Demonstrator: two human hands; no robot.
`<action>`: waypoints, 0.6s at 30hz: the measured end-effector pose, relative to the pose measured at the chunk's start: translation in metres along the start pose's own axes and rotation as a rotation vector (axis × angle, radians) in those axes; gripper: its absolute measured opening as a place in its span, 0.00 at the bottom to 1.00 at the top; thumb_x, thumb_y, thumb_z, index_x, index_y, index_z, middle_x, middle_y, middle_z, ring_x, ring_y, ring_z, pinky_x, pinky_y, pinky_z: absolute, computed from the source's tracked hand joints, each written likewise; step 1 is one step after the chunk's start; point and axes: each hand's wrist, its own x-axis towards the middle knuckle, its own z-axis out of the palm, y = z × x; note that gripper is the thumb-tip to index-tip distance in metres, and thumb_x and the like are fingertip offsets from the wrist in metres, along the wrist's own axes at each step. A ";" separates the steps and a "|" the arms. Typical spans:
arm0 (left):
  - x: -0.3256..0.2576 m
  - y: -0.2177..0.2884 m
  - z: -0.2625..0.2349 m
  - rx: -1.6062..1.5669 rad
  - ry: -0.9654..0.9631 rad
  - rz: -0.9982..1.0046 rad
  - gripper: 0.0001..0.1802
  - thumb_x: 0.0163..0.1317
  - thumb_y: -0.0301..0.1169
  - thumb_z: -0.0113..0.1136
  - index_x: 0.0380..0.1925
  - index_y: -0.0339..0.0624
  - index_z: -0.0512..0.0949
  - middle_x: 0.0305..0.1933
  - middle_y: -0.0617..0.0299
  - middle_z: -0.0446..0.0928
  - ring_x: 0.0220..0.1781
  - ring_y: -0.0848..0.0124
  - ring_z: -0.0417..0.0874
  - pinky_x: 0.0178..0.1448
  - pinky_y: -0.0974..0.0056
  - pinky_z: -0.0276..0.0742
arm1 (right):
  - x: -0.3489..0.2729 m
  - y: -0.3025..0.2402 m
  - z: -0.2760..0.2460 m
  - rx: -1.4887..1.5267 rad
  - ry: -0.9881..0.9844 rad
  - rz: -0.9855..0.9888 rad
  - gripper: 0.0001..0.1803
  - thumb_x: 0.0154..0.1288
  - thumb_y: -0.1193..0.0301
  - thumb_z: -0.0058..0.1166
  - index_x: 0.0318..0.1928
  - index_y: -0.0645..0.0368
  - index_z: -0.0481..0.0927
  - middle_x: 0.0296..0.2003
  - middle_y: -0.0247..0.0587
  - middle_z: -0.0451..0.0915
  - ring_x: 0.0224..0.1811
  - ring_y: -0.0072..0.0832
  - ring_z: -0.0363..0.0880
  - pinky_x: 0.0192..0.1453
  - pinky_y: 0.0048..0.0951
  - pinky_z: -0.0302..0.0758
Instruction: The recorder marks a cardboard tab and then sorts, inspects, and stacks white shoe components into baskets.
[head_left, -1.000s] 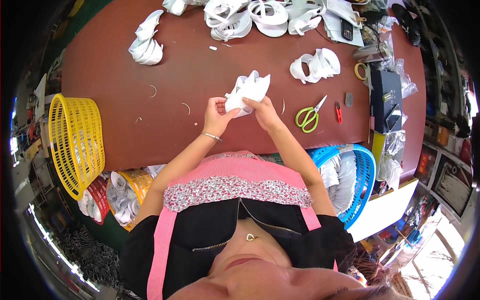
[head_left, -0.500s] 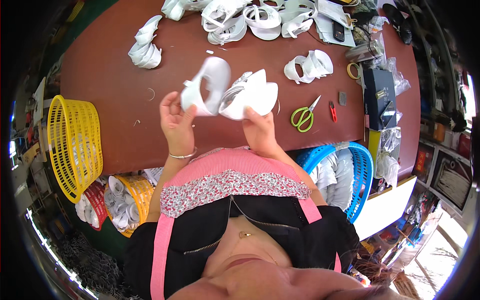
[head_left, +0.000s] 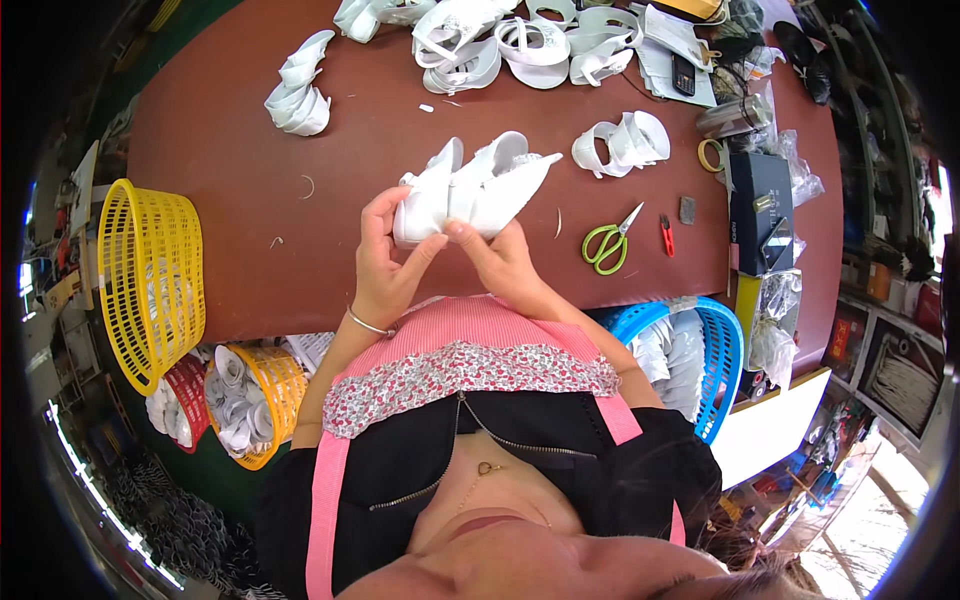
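Two white shoe uppers (head_left: 495, 195) are pressed side by side above the brown table (head_left: 240, 220), just in front of my body. My left hand (head_left: 392, 255) grips the left upper, fingers behind and thumb on the near edge. My right hand (head_left: 500, 265) is closed on the right one, its thumb by the seam where the two meet. The thumbs come close together there. The far-side fingers of the right hand are hidden behind the uppers.
Green-handled scissors (head_left: 605, 245), a red thread snipper (head_left: 667, 235) and a small grey block (head_left: 687, 210) lie to the right. More white uppers (head_left: 530, 50) are heaped at the far side. A yellow basket (head_left: 150, 290) stands left, a blue basket (head_left: 725, 370) right.
The two uppers, held apart half a second ago, are now together. My left hand has moved right and my right hand slightly left, with the uppers turned.
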 end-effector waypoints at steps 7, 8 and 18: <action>0.009 -0.010 -0.007 -0.453 0.143 -0.284 0.34 0.62 0.17 0.60 0.66 0.36 0.58 0.63 0.53 0.69 0.64 0.64 0.73 0.65 0.61 0.76 | 0.001 -0.002 -0.012 -0.253 0.028 -0.180 0.16 0.77 0.68 0.44 0.54 0.69 0.76 0.48 0.42 0.81 0.49 0.28 0.77 0.56 0.34 0.73; 0.012 -0.015 -0.018 -0.646 0.183 -0.347 0.34 0.61 0.17 0.59 0.66 0.37 0.58 0.63 0.55 0.69 0.63 0.64 0.74 0.62 0.60 0.79 | 0.004 -0.009 -0.016 -0.111 0.072 -0.184 0.16 0.78 0.68 0.44 0.53 0.69 0.76 0.47 0.42 0.81 0.50 0.28 0.77 0.56 0.33 0.73; 0.012 0.005 0.007 -0.222 -0.149 -0.165 0.40 0.59 0.15 0.59 0.69 0.38 0.53 0.68 0.53 0.59 0.69 0.65 0.67 0.69 0.61 0.69 | 0.016 0.000 -0.022 -0.247 0.148 -0.007 0.25 0.80 0.57 0.36 0.49 0.69 0.75 0.35 0.39 0.79 0.36 0.21 0.74 0.41 0.29 0.74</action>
